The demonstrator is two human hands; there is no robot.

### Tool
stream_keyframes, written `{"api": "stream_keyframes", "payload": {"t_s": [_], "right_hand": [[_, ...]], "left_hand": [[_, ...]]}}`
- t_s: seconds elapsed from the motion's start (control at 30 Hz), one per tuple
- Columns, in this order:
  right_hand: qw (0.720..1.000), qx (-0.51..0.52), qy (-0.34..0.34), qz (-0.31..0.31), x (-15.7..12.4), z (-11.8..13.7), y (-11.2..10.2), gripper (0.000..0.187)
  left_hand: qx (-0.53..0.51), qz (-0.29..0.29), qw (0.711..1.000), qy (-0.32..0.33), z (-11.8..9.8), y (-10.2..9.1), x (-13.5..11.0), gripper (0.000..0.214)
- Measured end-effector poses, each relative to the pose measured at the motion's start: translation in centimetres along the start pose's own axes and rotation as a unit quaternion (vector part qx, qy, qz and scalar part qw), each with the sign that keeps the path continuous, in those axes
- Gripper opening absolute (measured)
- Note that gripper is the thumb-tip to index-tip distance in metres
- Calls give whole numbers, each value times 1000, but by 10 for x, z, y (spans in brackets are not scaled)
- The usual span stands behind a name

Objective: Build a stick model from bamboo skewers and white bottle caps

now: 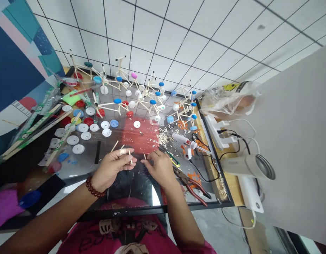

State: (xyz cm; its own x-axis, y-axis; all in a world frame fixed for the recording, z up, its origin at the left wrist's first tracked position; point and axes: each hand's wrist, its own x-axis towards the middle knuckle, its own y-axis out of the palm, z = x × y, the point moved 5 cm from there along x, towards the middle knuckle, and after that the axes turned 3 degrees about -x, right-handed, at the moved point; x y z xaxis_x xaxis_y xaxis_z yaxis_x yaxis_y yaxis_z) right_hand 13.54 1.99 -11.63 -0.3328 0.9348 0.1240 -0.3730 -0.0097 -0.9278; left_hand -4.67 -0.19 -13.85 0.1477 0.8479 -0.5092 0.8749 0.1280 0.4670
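A short wooden stick (pixel 130 157) stands pinched between the thumb and fingers of my left hand (pixel 114 165), which wears a bandage on one finger and a red bead bracelet at the wrist. Close by on the right, my right hand (pixel 160 165) has its fingers curled at the table's front, with a small piece of wooden stick (pixel 144 156) at its fingertips. Two more cut sticks (pixel 114 145) lie just beyond my left hand. Ahead of both hands is a red mat (pixel 140 135) with a white bottle cap (pixel 137 124) on it.
Stick-and-cap bicycle-like models (pixel 149 95) line the back. Loose caps (pixel 78 149) and bagged wooden sticks (pixel 33 134) lie left. To the right are a glue gun (pixel 182 139), wood crumbs (pixel 165 137), pliers (pixel 191 183), green-handled cutters (pixel 172 158), cables, a power strip (pixel 217 132) and a cup (pixel 247 166).
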Motion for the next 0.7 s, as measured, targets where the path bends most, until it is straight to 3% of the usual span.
{"api": "stream_keyframes", "payload": {"t_s": [0.1, 0.17, 0.23, 0.3, 0.4, 0.57, 0.7], "right_hand": [[999, 41, 3, 2, -2, 2, 1, 20], [991, 127, 24, -19, -2, 4, -2, 22], [961, 269, 61, -24, -3, 6, -2, 24], [911, 403, 91, 6, -3, 12, 5, 25], [862, 493, 112, 41, -4, 21, 17, 25], [862, 496, 95, 42, -5, 23, 24, 20], [898, 439, 29, 3, -5, 26, 11, 14]], "left_hand": [[10, 6, 1000, 19, 1, 1, 1, 42], [6, 2, 999, 38, -1, 2, 2, 42], [4, -5, 999, 49, -2, 3, 2, 40], [14, -3, 999, 42, -2, 5, 1, 35], [35, 26, 999, 17, 1, 9, -2, 29], [32, 45, 998, 1, 2, 11, -5, 26], [42, 32, 998, 36, -1, 10, -4, 27]]}}
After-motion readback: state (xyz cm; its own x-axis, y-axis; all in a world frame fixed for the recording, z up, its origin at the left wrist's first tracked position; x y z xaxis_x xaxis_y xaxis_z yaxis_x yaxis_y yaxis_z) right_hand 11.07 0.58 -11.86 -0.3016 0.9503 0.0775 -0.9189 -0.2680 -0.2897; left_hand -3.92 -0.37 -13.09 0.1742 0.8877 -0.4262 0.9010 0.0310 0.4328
